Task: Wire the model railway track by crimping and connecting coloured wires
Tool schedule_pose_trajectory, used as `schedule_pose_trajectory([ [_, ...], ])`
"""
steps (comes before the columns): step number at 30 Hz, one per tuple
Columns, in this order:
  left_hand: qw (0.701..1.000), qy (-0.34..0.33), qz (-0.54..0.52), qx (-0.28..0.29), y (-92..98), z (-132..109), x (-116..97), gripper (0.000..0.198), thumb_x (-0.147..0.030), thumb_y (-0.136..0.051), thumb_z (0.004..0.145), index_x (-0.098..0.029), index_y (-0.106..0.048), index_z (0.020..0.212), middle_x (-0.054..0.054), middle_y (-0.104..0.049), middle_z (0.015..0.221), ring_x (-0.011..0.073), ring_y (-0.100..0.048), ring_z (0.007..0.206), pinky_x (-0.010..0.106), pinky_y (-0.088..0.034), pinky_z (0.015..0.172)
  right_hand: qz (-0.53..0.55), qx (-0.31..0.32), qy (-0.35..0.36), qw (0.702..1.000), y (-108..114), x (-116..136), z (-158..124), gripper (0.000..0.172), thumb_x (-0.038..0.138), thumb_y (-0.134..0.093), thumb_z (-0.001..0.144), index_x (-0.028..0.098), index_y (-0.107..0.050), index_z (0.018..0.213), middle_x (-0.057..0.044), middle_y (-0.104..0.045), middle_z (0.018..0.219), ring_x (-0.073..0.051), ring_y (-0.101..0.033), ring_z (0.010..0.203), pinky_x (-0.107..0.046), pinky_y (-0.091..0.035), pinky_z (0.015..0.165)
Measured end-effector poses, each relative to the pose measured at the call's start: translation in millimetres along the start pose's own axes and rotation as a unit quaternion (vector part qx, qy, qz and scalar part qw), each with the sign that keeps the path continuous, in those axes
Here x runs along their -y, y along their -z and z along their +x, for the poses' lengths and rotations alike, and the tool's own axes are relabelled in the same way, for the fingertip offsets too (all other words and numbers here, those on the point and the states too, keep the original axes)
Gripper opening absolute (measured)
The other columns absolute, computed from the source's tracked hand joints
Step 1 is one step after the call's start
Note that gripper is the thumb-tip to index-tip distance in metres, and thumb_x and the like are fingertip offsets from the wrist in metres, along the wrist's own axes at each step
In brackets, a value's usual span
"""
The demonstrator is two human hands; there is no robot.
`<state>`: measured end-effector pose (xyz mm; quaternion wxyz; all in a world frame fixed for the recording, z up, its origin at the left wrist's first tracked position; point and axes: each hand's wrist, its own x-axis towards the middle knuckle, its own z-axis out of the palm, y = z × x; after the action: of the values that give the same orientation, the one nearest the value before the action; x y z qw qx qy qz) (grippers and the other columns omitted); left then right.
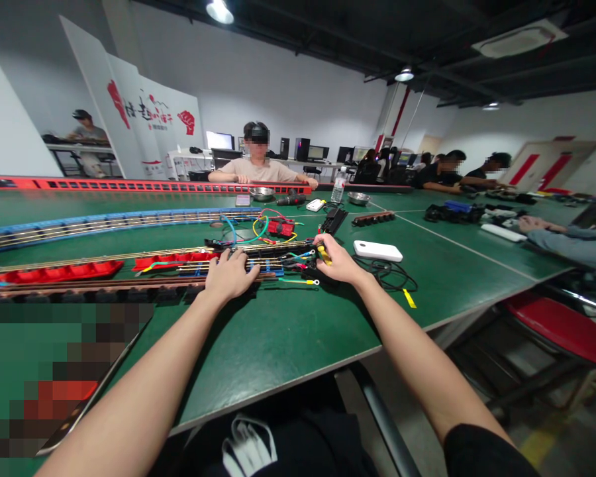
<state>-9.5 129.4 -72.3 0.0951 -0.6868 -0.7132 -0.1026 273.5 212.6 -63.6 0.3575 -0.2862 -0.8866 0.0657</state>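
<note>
Yellow tool (pixel 322 254), small and short, is pinched in the right grip (pixel 335 260) between the thumb and the bent fingers; its tip I cannot see clearly. The left grip (pixel 231 275) is spread flat, palm down. Its fingers lie on the near end of a blue track piece (pixel 265 267) and of a brown track (pixel 104 286), and it holds nothing. Between both grips run a black track piece (pixel 273 250) and a bundle of coloured wires (pixel 302 258). Just on the near side of the right grip lies one green wire with yellow end (pixel 300 281). On the outer side of the left grip there are red track pieces (pixel 173 260). On the outer side of the right grip, near but apart, a white flat box (pixel 377 251) lies beside a black cable (pixel 390 277). Beyond the grips is a red device (pixel 281 228) with looped wires, then a long blue track (pixel 104 222). All rests on the green table (pixel 288 331). At the far side sits another person (pixel 256 169), with a metal bowl (pixel 261 193) and a water bottle (pixel 338 189) close by
</note>
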Motion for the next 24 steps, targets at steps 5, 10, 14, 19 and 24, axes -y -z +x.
schedule_pose_trajectory([
  [5,1.0,0.002,-0.003,0.002,0.8,0,0,0.058,-0.056,-0.028,0.091,-0.016,-0.059,0.121,0.009,-0.044,0.147,0.0335,-0.033,0.136,0.055,-0.033,0.104,0.047,0.001,-0.027,0.999,8,0,0,0.043,0.017,-0.059,0.07,0.024,-0.048,0.111,-0.005,-0.052,0.112,-0.02,-0.053,0.099,-0.035,-0.045,0.086],
  [10,1.0,0.008,-0.01,0.005,3.2,-2,-2,0.058,-0.055,-0.029,0.091,-0.016,-0.059,0.122,0.009,-0.042,0.148,0.0345,-0.033,0.136,0.056,-0.033,0.105,0.138,0.05,-0.084,0.986,26,-8,-6,0.049,0.023,-0.065,0.07,0.025,-0.043,0.114,-0.005,-0.052,0.117,-0.016,-0.056,0.091,-0.031,-0.048,0.078],
  [14,1.0,0.007,-0.013,0.001,3.7,-3,-2,0.058,-0.055,-0.029,0.091,-0.016,-0.059,0.121,0.009,-0.043,0.147,0.0347,-0.033,0.136,0.056,-0.033,0.104,0.144,0.006,-0.092,0.985,26,-18,-8,0.044,0.026,-0.063,0.073,0.025,-0.042,0.111,-0.005,-0.055,0.117,-0.017,-0.057,0.092,-0.031,-0.049,0.077],
  [19,1.0,0.006,-0.01,0.0,2.1,-1,-1,0.058,-0.056,-0.028,0.09,-0.017,-0.059,0.121,0.009,-0.044,0.147,0.0339,-0.034,0.136,0.055,-0.033,0.104,0.003,-0.08,-0.095,0.992,16,-13,-4,0.033,0.024,-0.057,0.077,0.024,-0.048,0.108,-0.003,-0.062,0.095,-0.017,-0.058,0.074,-0.035,-0.048,0.076],
  [24,1.0,0.004,-0.012,0.001,2.1,0,0,0.059,-0.056,-0.028,0.09,-0.017,-0.06,0.12,0.009,-0.043,0.147,0.034,-0.034,0.136,0.055,-0.032,0.105,-0.051,-0.119,-0.062,0.99,10,-6,2,0.028,0.027,-0.059,0.075,0.022,-0.051,0.101,-0.006,-0.064,0.095,-0.021,-0.061,0.084,-0.035,-0.047,0.08],
])
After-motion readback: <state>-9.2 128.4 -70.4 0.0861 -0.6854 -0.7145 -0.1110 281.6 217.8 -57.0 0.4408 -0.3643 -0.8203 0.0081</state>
